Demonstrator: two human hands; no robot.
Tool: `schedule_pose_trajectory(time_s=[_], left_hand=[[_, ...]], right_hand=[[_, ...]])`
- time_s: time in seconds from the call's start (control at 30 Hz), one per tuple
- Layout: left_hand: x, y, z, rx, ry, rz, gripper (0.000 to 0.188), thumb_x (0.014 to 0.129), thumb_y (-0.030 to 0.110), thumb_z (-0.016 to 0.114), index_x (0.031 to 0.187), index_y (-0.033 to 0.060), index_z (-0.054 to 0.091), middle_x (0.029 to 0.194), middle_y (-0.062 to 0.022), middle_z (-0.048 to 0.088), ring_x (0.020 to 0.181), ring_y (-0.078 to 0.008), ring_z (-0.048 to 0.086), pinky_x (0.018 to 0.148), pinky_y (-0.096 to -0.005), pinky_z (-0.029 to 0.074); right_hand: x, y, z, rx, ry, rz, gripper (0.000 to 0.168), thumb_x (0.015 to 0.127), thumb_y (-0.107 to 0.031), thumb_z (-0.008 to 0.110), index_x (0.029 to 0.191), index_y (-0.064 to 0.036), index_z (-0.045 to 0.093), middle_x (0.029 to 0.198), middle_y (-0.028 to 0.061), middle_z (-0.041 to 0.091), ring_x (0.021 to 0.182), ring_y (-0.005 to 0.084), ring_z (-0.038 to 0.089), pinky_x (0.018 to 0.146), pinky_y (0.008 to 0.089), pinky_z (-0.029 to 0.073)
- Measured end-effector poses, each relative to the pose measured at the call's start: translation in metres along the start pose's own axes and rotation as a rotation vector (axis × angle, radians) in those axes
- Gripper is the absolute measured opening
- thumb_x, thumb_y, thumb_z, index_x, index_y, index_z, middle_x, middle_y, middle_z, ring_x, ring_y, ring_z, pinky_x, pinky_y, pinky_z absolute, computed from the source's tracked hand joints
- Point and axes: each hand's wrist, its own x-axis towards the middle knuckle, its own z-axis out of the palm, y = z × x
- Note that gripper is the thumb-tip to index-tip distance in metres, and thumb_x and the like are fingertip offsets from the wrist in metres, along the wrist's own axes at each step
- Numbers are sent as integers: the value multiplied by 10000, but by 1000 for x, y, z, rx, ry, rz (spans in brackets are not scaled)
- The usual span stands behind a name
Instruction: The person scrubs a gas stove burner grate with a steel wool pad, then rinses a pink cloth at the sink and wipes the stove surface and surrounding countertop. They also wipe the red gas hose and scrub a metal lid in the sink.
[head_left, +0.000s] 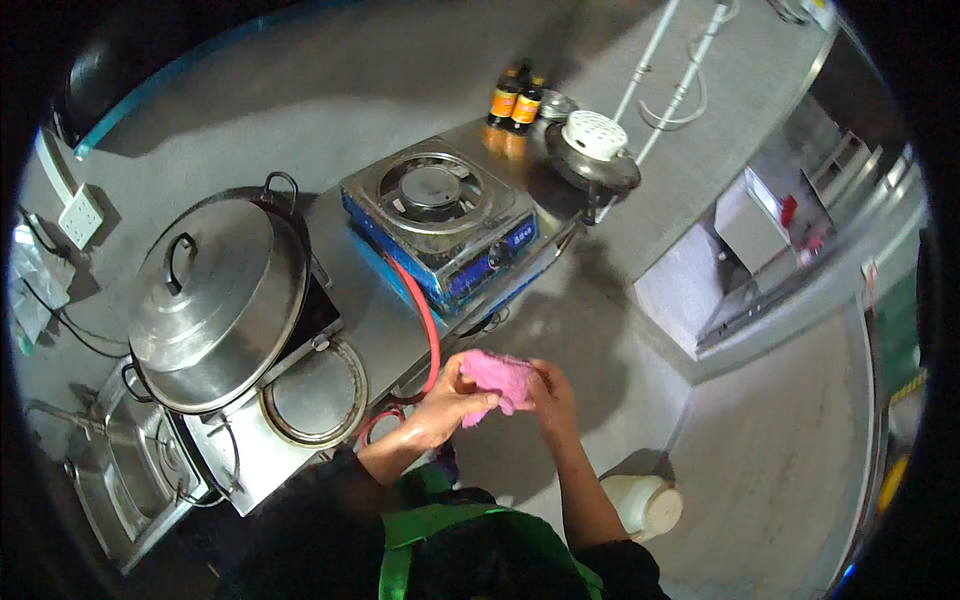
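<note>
A folded pink cloth (498, 379) is held between my two hands in front of my body. My left hand (444, 405) grips its left side, with the thumb lying across the front. My right hand (553, 391) pinches the right edge; some of its fingers are hidden behind the cloth. Just beyond the hands stands a portable gas stove (442, 217) with a steel top and blue sides, on a steel counter (367, 300). A red gas hose (424, 315) runs from the stove down over the counter's front edge.
A large lidded steel pot (217, 300) stands at left, with a round metal lid (319, 390) before it and a steel sink (124, 465) beyond. Dark bottles (516, 101) and a pan (592, 169) holding a white perforated basket (595, 135) are at the counter's far end. A whitish jug (641, 506) is on the floor.
</note>
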Motion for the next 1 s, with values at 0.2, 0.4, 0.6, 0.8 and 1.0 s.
schedule_pose_trajectory(time_s=[0.2, 0.4, 0.6, 0.8, 1.0], left_hand=[[78, 59, 3, 238, -6, 116, 599, 877, -20, 612, 1411, 83, 361, 1198, -41, 547, 1055, -123, 535, 916, -292, 446], [106, 108, -13, 307, 248, 340, 544, 837, -108, 595, 1339, 49, 456, 1047, -30, 604, 967, -99, 561, 843, -280, 481], [116, 110, -17, -26, 538, 437, 410, 881, -27, 601, 1270, 51, 498, 1098, -28, 594, 1030, -96, 545, 901, -276, 449], [152, 36, -51, 528, 1067, 329, 656, 824, 99, 709, 1390, 24, 386, 1334, -124, 448, 1241, -227, 442, 1031, -356, 372], [175, -10, -71, 764, 1189, 360, 889, 761, 139, 782, 1461, -3, 252, 1433, -170, 356, 1363, -266, 322, 1127, -369, 248]], right_hand=[[111, -76, 31, -244, -376, -223, 341, 868, -43, 622, 1205, -16, 578, 1176, 52, 562, 1043, 157, 560, 839, 299, 500], [218, -85, 48, 164, -264, -19, 121, 880, -21, 497, 863, -26, 617, 731, -76, 502, 693, 50, 479, 606, 225, 401], [299, -149, 143, 448, -622, 37, 145, 907, -10, 538, 1034, 18, 604, 921, 11, 611, 807, 72, 549, 727, 231, 463], [352, -84, 248, -224, -1093, -616, 447, 838, -52, 655, 1257, 1, 507, 1224, 149, 572, 1069, 207, 591, 916, 312, 467], [321, -57, 238, -780, -1209, -1072, 646, 828, -304, 664, 1338, 22, 438, 1444, 223, 358, 1364, 367, 300, 1081, 480, 302]])
